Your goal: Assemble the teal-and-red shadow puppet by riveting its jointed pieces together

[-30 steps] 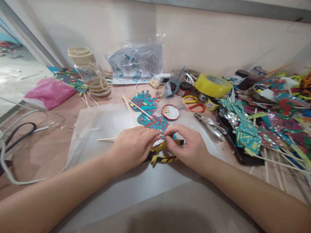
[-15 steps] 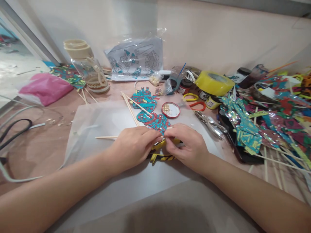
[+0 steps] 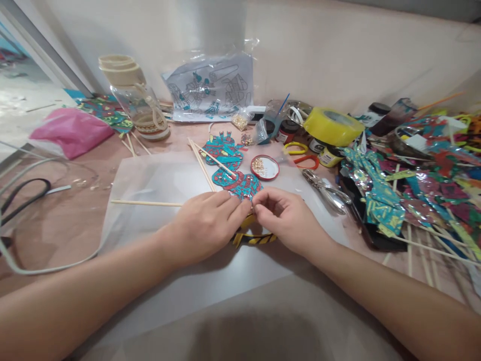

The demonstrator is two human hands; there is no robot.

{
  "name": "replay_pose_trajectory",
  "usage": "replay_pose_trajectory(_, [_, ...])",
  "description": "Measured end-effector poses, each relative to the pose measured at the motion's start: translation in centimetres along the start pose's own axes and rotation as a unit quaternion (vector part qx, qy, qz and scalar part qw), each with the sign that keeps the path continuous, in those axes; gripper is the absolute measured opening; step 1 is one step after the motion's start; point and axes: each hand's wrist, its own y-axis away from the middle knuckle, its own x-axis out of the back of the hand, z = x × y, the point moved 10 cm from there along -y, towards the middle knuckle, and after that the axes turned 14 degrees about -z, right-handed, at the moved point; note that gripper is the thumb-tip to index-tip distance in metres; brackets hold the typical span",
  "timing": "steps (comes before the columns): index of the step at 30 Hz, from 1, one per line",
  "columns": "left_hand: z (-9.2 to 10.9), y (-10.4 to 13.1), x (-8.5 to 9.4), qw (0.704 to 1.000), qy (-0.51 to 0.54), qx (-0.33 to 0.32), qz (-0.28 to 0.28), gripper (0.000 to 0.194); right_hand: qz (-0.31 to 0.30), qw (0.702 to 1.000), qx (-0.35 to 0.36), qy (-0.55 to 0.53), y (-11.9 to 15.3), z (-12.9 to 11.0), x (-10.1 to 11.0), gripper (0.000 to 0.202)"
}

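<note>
My left hand [image 3: 212,220] is closed over the edge of a painted cutout figure, its thumb and fingertips pressed together near the figure's lower part. The figure's turquoise and red upper part [image 3: 238,186] lies beyond my fingers; a yellow-and-black striped part [image 3: 255,238] shows below them. From under the left hand a thin wooden stick [image 3: 146,203] points left. My right hand [image 3: 287,218] meets the left fingertips, thumb and index finger pinched; whatever is between them is too small to see. Two more wooden sticks [image 3: 203,165] cross the figure's top.
A red-rimmed lid [image 3: 265,167] with small gold fasteners lies beyond the hands. Hole-punch pliers [image 3: 326,191] rest at right, beside a pile of painted cutouts [image 3: 387,195] on sticks. Yellow tape [image 3: 333,126], paint jars [image 3: 329,156], and a bottle [image 3: 139,100] stand behind. A translucent sheet [image 3: 150,175] lies underneath.
The wooden stick under my left hand has slid left and sticks out further. My left hand has flattened somewhat, and the right fingers have curled closer together.
</note>
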Motion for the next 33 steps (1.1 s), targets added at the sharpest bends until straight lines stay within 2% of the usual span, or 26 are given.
replay_pose_trajectory(3, [0.1, 0.1, 0.2, 1.000, -0.005, -0.006, 0.003, 0.018, -0.029, 0.999, -0.010, -0.029, -0.3, 0.2, -0.3, 0.005])
replay_pose_trajectory(5, [-0.4, 0.1, -0.1, 1.000, 0.025, 0.013, 0.001, 0.017, -0.032, 0.999, -0.004, -0.013, -0.3, -0.1, -0.2, 0.005])
replay_pose_trajectory(10, [-2.5, 0.3, -0.8, 0.988, 0.123, 0.087, 0.024, 0.015, 0.017, 0.996, 0.045, 0.071, 0.4, -1.6, 0.9, 0.010])
replay_pose_trajectory(15, [-2.5, 0.1, -0.8, 0.985, 0.150, 0.083, 0.021, 0.018, 0.082, 0.961, 0.143, 0.222, 1.7, -4.3, 1.3, 0.007])
replay_pose_trajectory(24, [-2.7, 0.1, -1.2, 0.981, 0.170, 0.089, 0.009, 0.022, 0.093, 0.916, 0.212, 0.327, 2.1, -5.4, 0.5, 0.008])
replay_pose_trajectory(28, [-2.6, 0.1, -1.2, 0.982, 0.165, 0.089, 0.010, 0.022, 0.104, 0.914, 0.208, 0.331, 2.3, -5.6, 0.6, 0.007])
replay_pose_trajectory(33, [-2.5, 0.0, -1.0, 0.985, 0.147, 0.089, 0.009, 0.022, 0.115, 0.936, 0.157, 0.293, 2.0, -5.0, 1.1, 0.006])
